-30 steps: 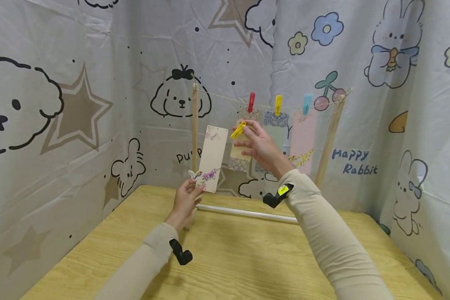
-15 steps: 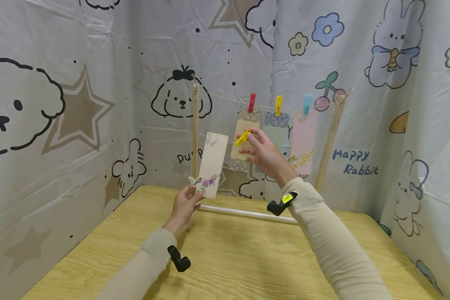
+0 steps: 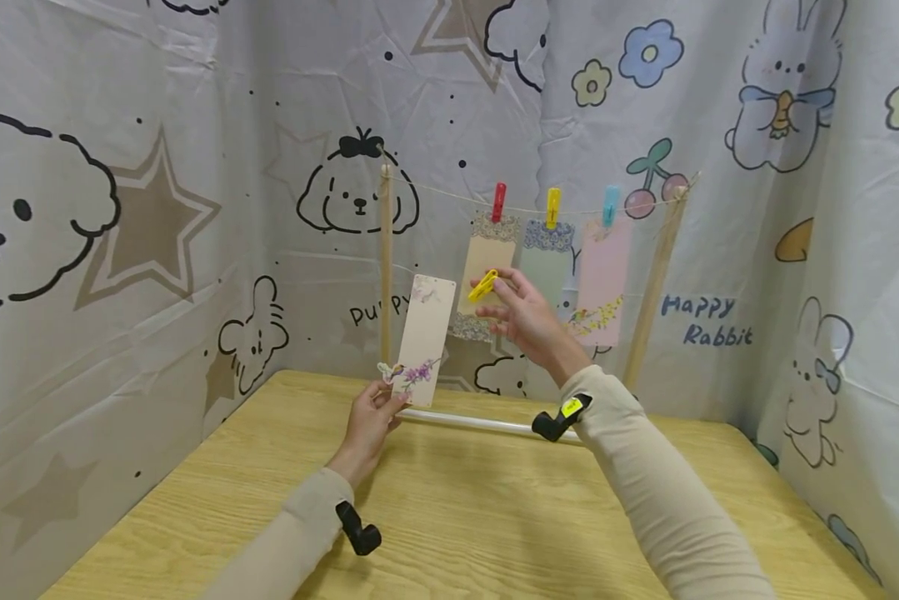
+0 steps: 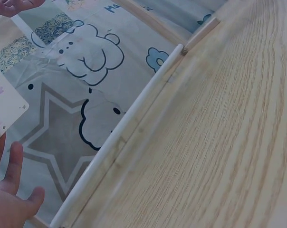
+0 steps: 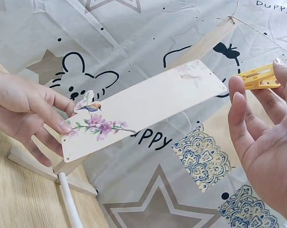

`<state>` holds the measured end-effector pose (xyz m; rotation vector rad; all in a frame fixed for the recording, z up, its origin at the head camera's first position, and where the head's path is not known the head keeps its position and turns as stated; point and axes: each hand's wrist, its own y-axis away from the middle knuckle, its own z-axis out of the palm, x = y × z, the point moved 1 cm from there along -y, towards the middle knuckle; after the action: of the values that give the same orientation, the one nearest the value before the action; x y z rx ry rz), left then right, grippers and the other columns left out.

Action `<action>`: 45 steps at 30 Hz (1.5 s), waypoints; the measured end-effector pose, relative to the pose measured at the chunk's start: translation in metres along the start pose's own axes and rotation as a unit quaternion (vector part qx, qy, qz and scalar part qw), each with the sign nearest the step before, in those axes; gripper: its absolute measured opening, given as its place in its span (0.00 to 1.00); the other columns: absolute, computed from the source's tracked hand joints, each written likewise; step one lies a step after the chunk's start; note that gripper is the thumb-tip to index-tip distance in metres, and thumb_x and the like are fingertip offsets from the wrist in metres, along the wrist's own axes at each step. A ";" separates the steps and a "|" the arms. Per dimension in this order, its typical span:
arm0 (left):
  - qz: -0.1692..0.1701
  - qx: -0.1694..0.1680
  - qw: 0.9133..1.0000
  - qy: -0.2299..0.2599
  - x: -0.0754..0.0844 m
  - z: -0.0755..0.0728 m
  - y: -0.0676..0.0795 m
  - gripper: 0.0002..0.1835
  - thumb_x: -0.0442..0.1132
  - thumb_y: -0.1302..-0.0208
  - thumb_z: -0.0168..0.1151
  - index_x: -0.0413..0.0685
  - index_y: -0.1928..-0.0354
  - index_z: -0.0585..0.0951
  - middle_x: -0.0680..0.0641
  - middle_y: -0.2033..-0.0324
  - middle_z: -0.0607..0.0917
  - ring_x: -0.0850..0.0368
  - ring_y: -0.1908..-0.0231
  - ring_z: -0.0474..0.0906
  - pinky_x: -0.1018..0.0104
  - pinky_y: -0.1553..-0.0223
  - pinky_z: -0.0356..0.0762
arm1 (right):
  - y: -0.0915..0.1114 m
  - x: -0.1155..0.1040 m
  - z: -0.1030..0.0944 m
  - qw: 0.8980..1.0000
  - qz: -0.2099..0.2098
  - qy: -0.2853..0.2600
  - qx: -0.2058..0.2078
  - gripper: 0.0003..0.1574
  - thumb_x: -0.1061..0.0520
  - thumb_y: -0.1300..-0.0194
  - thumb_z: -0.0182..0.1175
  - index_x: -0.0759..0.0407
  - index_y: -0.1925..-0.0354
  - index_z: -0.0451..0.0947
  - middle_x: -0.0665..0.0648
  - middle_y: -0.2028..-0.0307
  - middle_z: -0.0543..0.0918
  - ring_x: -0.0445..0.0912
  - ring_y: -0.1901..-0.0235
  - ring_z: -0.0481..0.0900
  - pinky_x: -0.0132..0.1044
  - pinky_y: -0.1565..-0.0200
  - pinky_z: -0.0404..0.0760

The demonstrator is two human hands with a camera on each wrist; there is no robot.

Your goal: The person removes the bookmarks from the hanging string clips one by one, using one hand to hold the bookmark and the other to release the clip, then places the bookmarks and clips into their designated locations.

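Note:
My left hand (image 3: 367, 429) pinches the lower end of a cream bookmark card (image 3: 425, 333) printed with purple blossoms and a small bird. The card stands nearly upright, leaning a little to the right. In the right wrist view the thumb (image 5: 63, 126) lies on the card's printed face. To the right, my right hand (image 3: 527, 317) holds a yellow clothespin (image 3: 483, 286) between thumb and fingers, apart from the card. Behind the hands, three more cards hang from a string: a cream one (image 3: 491, 258) under a red clothespin (image 3: 499, 202), a green one (image 3: 546, 267), and a pink one (image 3: 602, 279).
A yellow clothespin (image 3: 553, 208) and a blue clothespin (image 3: 610, 206) grip the string (image 3: 442, 193), tied between a left wooden post (image 3: 386, 267) and a right wooden post (image 3: 655, 287). A white rod (image 3: 471, 422) joins the posts low down. Printed curtains surround the wooden table (image 3: 449, 508).
Both hands have come down a little, the left with the bookmark card and the right with the yellow clothespin. Both keep their hold. The hanging cards stay in place.

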<state>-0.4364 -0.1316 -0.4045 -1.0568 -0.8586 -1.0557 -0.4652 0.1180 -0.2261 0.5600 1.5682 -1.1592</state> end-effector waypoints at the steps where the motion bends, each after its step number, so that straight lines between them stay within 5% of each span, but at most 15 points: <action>1: 0.000 0.000 1.000 0.000 -0.001 0.000 0.000 0.08 0.29 0.29 0.65 0.42 0.59 0.73 0.52 0.67 0.86 0.60 0.63 0.84 0.60 0.60 0.78 | 0.001 0.001 0.000 1.000 0.000 -0.001 0.000 0.25 0.49 0.16 0.46 0.54 0.28 0.61 0.60 0.31 0.72 0.49 0.55 0.81 0.36 0.62 0.78; 16: -0.019 0.001 1.000 0.009 -0.018 0.002 0.009 0.07 0.30 0.29 0.65 0.42 0.57 0.75 0.50 0.64 0.86 0.57 0.61 0.84 0.52 0.54 0.77 | 0.016 0.007 -0.005 1.000 -0.013 -0.001 0.004 0.29 0.49 0.16 0.47 0.57 0.25 0.57 0.62 0.29 0.69 0.50 0.56 0.82 0.34 0.65 0.77; 22: -0.024 0.001 1.000 0.009 -0.018 0.002 0.013 0.06 0.30 0.29 0.65 0.43 0.58 0.76 0.49 0.62 0.87 0.48 0.56 0.85 0.47 0.51 0.76 | 0.020 0.014 -0.003 1.000 -0.014 -0.020 -0.001 0.30 0.49 0.16 0.47 0.57 0.25 0.56 0.62 0.29 0.69 0.49 0.57 0.81 0.33 0.66 0.77; 38: -0.024 0.009 1.000 -0.003 -0.019 -0.008 0.025 0.08 0.31 0.27 0.65 0.37 0.52 0.76 0.47 0.59 0.87 0.56 0.59 0.85 0.50 0.52 0.76 | 0.044 0.036 -0.020 0.999 0.002 -0.042 0.007 0.32 0.48 0.15 0.46 0.61 0.24 0.54 0.68 0.27 0.65 0.47 0.57 0.82 0.33 0.64 0.79; 45: -0.027 0.010 1.000 0.001 -0.021 -0.007 0.028 0.06 0.30 0.28 0.64 0.43 0.59 0.75 0.49 0.62 0.87 0.54 0.58 0.85 0.50 0.52 0.76 | 0.057 0.042 -0.022 1.000 0.013 -0.005 0.014 0.33 0.47 0.16 0.48 0.62 0.25 0.55 0.69 0.28 0.66 0.49 0.55 0.81 0.33 0.66 0.78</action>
<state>-0.4146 -0.1295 -0.4330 -1.0201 -0.8979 -1.0917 -0.4429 0.1524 -0.2876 0.5902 1.5340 -1.1648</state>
